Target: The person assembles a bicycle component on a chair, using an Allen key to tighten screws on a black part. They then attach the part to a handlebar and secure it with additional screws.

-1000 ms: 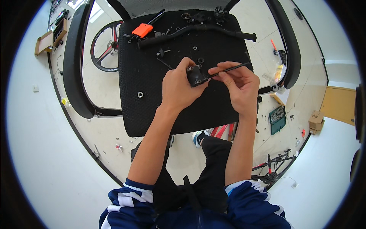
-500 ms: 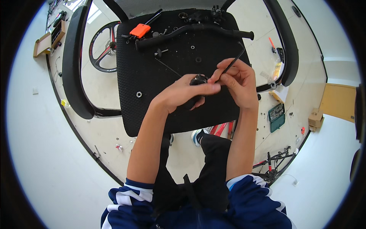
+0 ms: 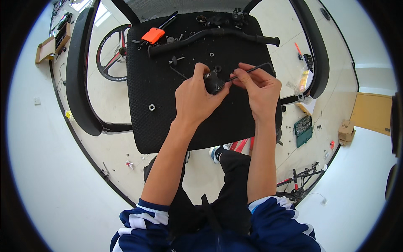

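My left hand [image 3: 192, 97] is closed around a black handlebar stem [image 3: 214, 82], its bolted face turned up with bright bolt heads at the corners. A black L-shaped hex key [image 3: 258, 67] is pinched in my right hand [image 3: 263, 93]. The key's long end points at the stem's right side; whether it sits in a bolt I cannot tell. Beyond both hands a black bicycle handlebar [image 3: 201, 34] lies across the chair seat [image 3: 168, 130]. A thin dark rod [image 3: 178, 72] lies just past my left hand, which partly hides it.
Small hardware lies on the seat: a silver nut [image 3: 152, 107], a black ring [image 3: 218, 68], a bolted piece [image 3: 174, 60] and an orange-headed tool [image 3: 153, 35]. Chair armrests [image 3: 80, 71] flank it. On the floor are a spoked wheel [image 3: 121, 51], a green tool case [image 3: 303, 131] and a bike frame [image 3: 299, 185].
My left hand has turned the stem so its bolted face shows. The hex key has swung from steep to flatter, its bent end now lower and farther right.
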Action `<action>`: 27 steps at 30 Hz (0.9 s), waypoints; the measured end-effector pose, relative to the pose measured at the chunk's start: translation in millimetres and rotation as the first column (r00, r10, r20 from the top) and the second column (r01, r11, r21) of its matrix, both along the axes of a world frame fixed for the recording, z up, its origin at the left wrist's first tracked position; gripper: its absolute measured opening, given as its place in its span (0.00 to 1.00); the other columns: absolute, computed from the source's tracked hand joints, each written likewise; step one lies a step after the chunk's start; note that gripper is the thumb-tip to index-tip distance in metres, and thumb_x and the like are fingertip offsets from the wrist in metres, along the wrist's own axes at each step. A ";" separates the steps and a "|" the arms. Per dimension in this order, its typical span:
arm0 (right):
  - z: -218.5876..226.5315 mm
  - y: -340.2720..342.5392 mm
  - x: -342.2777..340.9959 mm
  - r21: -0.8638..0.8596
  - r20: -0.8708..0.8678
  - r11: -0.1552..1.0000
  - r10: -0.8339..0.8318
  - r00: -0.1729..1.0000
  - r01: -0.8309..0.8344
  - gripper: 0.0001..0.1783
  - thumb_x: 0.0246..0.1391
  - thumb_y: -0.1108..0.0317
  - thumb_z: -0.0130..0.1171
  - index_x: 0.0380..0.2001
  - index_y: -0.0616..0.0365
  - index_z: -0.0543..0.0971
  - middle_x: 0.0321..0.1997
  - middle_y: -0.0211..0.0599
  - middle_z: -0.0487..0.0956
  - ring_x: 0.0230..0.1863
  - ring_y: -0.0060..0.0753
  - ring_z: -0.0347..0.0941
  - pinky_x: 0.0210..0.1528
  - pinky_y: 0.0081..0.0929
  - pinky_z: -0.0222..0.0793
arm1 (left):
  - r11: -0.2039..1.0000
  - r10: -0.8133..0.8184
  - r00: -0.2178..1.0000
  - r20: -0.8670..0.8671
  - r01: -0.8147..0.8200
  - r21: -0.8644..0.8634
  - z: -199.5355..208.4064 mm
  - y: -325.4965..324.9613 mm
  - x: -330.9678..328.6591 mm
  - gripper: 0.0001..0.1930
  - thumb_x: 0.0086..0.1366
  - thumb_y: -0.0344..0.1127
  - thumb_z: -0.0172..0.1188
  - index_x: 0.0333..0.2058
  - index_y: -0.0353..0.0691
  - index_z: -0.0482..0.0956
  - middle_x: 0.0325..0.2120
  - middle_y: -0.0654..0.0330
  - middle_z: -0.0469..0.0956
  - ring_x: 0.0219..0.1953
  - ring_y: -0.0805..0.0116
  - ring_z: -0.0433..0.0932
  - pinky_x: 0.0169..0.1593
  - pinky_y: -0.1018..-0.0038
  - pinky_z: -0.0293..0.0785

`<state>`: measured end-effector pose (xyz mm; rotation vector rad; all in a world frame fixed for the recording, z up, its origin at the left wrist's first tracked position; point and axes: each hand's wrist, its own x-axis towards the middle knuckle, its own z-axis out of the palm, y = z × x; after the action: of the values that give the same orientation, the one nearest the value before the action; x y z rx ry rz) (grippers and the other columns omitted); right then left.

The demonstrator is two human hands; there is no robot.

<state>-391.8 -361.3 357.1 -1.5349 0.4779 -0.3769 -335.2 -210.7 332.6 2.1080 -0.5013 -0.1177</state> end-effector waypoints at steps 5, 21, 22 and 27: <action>5.2 -1.9 -0.9 0.032 0.120 0.987 0.152 0.981 -0.157 0.21 0.60 0.79 0.61 0.57 0.69 0.76 0.41 0.47 0.86 0.43 0.32 0.84 0.47 0.26 0.81 | 0.996 -0.055 0.998 -0.004 0.055 -0.069 2.2 2.4 5.6 0.24 0.52 0.47 0.75 0.37 0.37 0.72 0.20 0.56 0.80 0.22 0.56 0.84 0.26 0.69 0.76; 9.3 -3.1 -5.2 -0.287 -0.196 0.946 0.096 0.976 -0.151 0.08 0.56 0.70 0.68 0.34 0.65 0.85 0.26 0.36 0.85 0.28 0.22 0.82 0.34 0.17 0.75 | 0.998 0.050 0.974 0.221 -0.057 0.026 -2.5 -0.3 -0.4 0.24 0.51 0.44 0.77 0.37 0.39 0.73 0.22 0.57 0.79 0.23 0.60 0.82 0.28 0.73 0.74; 9.2 -4.3 -7.2 -0.234 -0.196 0.959 0.116 0.974 -0.162 0.07 0.57 0.71 0.67 0.34 0.65 0.85 0.27 0.37 0.85 0.29 0.23 0.82 0.35 0.17 0.76 | 0.999 0.043 0.975 0.217 -0.049 0.023 -4.1 -0.2 -1.3 0.24 0.51 0.43 0.77 0.37 0.39 0.73 0.22 0.57 0.80 0.24 0.60 0.83 0.29 0.73 0.75; 3.6 -13.3 -8.1 -0.083 0.005 0.962 0.263 0.965 -0.262 0.06 0.59 0.75 0.61 0.37 0.67 0.83 0.35 0.40 0.85 0.36 0.26 0.83 0.43 0.20 0.78 | 0.999 0.005 0.992 0.125 0.001 -0.048 2.4 1.3 4.6 0.24 0.50 0.41 0.77 0.39 0.40 0.73 0.25 0.57 0.81 0.26 0.59 0.83 0.31 0.72 0.76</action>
<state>-399.9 -374.6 360.7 -1.6491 0.2430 -0.2044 -330.5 -209.5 335.1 2.0771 -0.5711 0.0284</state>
